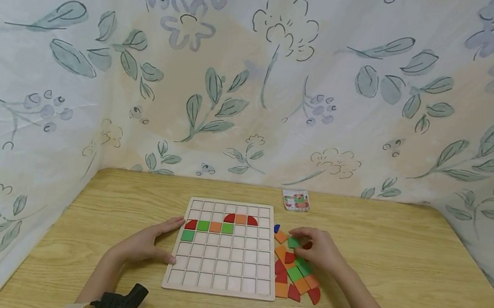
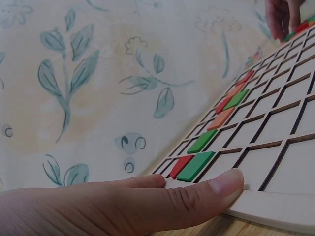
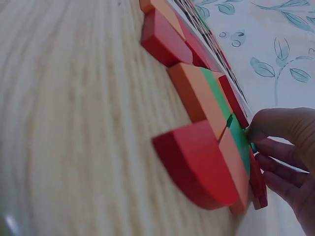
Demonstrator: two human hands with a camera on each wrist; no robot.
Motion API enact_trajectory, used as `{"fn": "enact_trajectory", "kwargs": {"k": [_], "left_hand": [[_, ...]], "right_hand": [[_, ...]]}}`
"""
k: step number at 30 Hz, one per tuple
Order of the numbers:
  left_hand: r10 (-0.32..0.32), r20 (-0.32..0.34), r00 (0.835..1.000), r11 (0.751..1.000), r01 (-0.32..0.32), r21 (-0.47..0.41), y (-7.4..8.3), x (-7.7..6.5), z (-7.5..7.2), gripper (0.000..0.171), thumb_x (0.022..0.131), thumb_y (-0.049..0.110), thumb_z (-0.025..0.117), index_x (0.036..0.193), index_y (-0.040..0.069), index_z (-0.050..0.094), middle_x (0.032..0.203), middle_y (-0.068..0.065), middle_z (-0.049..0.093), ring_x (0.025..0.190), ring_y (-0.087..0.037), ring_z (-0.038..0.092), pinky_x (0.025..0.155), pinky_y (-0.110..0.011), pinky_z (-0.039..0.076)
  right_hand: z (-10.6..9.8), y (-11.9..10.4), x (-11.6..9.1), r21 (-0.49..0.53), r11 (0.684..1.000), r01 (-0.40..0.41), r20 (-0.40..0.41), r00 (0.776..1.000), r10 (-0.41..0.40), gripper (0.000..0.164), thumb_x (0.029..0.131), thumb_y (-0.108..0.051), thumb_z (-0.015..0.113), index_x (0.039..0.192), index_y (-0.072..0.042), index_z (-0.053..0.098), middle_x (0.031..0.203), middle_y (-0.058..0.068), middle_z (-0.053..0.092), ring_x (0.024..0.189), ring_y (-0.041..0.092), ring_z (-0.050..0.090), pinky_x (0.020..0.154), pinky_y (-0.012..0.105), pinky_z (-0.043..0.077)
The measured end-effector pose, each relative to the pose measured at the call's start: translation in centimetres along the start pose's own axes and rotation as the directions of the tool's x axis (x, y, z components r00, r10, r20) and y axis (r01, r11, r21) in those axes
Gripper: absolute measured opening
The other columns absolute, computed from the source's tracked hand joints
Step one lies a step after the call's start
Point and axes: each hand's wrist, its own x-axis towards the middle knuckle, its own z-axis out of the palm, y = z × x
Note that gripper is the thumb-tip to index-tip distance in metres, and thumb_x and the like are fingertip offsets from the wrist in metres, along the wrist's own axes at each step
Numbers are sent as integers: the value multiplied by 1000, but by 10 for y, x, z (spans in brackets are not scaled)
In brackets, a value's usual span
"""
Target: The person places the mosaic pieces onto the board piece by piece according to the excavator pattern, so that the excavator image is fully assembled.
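Observation:
A wooden grid board [image 1: 219,289] lies on the table, with red, green and orange tiles in some cells. My left hand [image 1: 147,240] rests along the board's left edge, thumb and fingers spread and fairly straight. The left wrist view shows the thumb [image 2: 216,189] lying on the rim beside a green square tile [image 2: 196,166]. Right of the board, my right hand [image 1: 319,249] is over a pile of loose tiles [image 1: 295,273]. Its thumb and fingers pinch a green tile [image 1: 293,242] at the pile's far end. In the right wrist view the fingers [image 3: 280,169] partly hide that tile.
A small picture card [image 1: 295,200] with a coloured pattern lies behind the board, to the right. A blue quarter-round tile [image 1: 276,229] sits by the board's right edge. Flower-patterned cloth [image 1: 261,124] hangs behind the wooden table [image 1: 386,251] and at its sides.

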Motion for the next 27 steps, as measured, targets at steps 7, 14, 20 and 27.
{"fn": "enact_trajectory", "kwargs": {"k": [7,14,20,27], "left_hand": [[-3,-6,1000,1000,3,7,0,0,1,92,69,33,80,145,16,31,153,-11,20,139,-38,11,106,-62,16],[-3,-8,1000,1000,3,7,0,-1,1,92,69,34,79,145,17,31,153,-11,20,139,-39,11,106,-62,16],[-19,-11,1000,1000,19,3,0,-1,1,91,69,34,80,145,18,32,153,-10,21,139,-38,12,106,-62,16],[-26,-12,1000,1000,26,6,1,0,2,93,68,35,80,145,18,31,153,-10,20,139,-38,11,106,-62,15]], "right_hand": [[1,2,0,21,1000,-7,-32,999,8,29,76,-6,72,104,-2,68,99,9,67,80,17,58,71,29,54],[-3,2,-2,100,995,16,-105,994,-5,27,76,-6,72,103,-5,68,101,10,68,90,25,65,78,38,54],[-5,0,-1,138,989,52,-133,991,-34,26,77,-4,71,102,-3,68,101,9,68,93,24,63,81,38,53],[2,-10,0,244,969,33,-104,995,-8,25,79,-11,71,104,-8,69,104,6,68,99,25,62,86,35,51]]}}
